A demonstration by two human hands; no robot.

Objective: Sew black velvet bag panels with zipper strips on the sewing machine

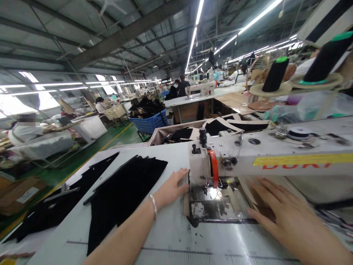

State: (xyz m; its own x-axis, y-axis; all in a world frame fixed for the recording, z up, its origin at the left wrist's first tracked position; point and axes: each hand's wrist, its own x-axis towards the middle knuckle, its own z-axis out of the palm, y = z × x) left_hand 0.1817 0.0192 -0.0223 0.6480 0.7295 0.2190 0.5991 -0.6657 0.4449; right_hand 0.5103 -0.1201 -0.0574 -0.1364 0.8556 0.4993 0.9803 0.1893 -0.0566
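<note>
A white sewing machine (234, 162) with an orange-red guard at its head stands in front of me. My left hand (171, 187) reaches to the left side of its metal needle plate (205, 209), fingers apart, and seems to hold nothing. Under the machine arm, my right hand (284, 208) is spread out, palm down and slightly blurred. Pale beige pieces (246, 189) lie by its fingertips; whether it touches them I cannot tell. Left of my left forearm, a stack of black fabric pieces (124, 187) rests on the white tabletop (165, 235).
More black pieces (63, 195) lie along the far left. Behind the machine is a bin (158, 136) of black and beige pieces. A blue crate (150, 123) stands beyond it. Black thread cones (275, 75) rise at right. Other people sit at work in the distance.
</note>
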